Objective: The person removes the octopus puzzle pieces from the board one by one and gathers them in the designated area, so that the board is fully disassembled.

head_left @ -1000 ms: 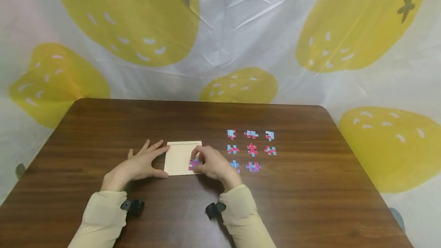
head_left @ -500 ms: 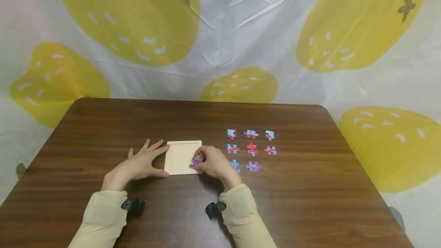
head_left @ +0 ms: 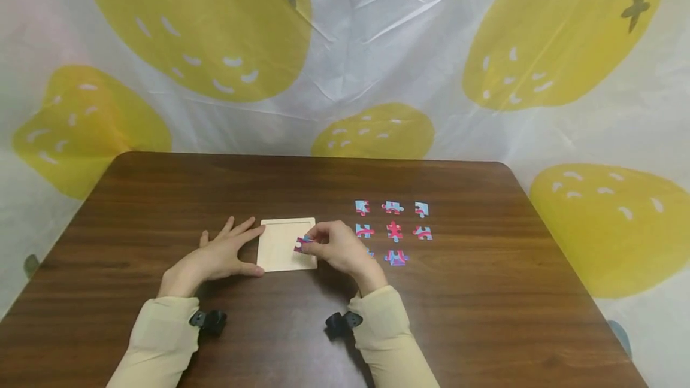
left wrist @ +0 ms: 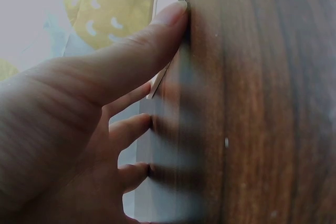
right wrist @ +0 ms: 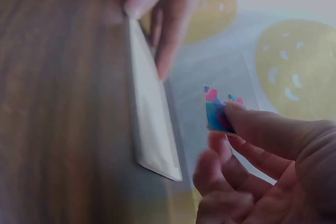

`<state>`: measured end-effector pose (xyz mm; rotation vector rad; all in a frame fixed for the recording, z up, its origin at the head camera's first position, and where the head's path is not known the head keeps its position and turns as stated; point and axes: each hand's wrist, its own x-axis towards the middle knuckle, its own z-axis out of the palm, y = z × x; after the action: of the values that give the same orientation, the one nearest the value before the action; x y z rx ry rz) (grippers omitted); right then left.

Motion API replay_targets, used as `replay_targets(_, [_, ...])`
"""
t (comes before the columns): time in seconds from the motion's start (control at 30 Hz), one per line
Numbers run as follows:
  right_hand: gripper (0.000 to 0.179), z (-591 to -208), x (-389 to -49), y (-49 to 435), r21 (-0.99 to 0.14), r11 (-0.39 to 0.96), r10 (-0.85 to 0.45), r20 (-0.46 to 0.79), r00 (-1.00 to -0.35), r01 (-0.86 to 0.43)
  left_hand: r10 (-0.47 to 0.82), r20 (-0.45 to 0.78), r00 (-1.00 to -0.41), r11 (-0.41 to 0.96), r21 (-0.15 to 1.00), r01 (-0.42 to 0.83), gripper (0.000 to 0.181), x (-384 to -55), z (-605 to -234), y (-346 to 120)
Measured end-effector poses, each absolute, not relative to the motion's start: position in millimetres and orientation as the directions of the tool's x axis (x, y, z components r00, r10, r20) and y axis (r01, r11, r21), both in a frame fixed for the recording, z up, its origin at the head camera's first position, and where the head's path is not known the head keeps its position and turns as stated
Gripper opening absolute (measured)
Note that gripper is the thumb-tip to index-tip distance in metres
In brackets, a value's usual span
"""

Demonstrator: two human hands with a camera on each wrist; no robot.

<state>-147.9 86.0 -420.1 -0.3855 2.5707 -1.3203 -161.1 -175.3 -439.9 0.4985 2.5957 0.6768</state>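
Observation:
A square, pale wooden puzzle tray (head_left: 277, 249) with a raised rim lies on the table. My left hand (head_left: 218, 258) rests at its left side, fingers spread, with thumb and index fingertip against the edge. In the left wrist view the thumb (left wrist: 142, 43) lies along the tray's edge and the other fingertips touch the table. Between thumb and fingers my right hand (head_left: 345, 250) pinches a pink, purple and blue jigsaw piece (head_left: 299, 245) over the right part of the tray. The right wrist view shows this jigsaw piece (right wrist: 214, 113) raised off the tray and tilted.
Several loose jigsaw pieces lie in rows right of the tray, with a red piece (head_left: 395, 232) in the middle. One blue piece (head_left: 369, 252) is partly covered by my right hand. Behind the brown table (head_left: 474, 268) hangs a fruit-print cloth (head_left: 377, 47).
My right hand has lifted the jigsaw piece from the tray's lower right corner and moved slightly up and right, turning the piece. My left hand has stayed put.

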Motion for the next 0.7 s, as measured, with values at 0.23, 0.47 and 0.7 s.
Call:
replay_targets(0.23, [0.013,-402,-140,115,-0.886,0.462,-0.272,-0.093,-0.958,-0.045,0.453,-0.288,-0.844,0.805,0.539,0.248,0.097,-163,-440,-174])
replay_targets(0.47, [0.023,-395,-125,159,-0.896,0.442,-0.159,-0.118,-0.980,0.036,0.459,-0.291,-0.839,0.796,0.554,0.243,0.098,-160,-443,-170])
replay_targets(0.7, [0.023,-391,-110,205,-0.864,0.503,-0.119,-0.071,-0.990,0.001,0.475,-0.294,-0.829,0.798,0.542,0.265,0.098,-163,-443,-167])
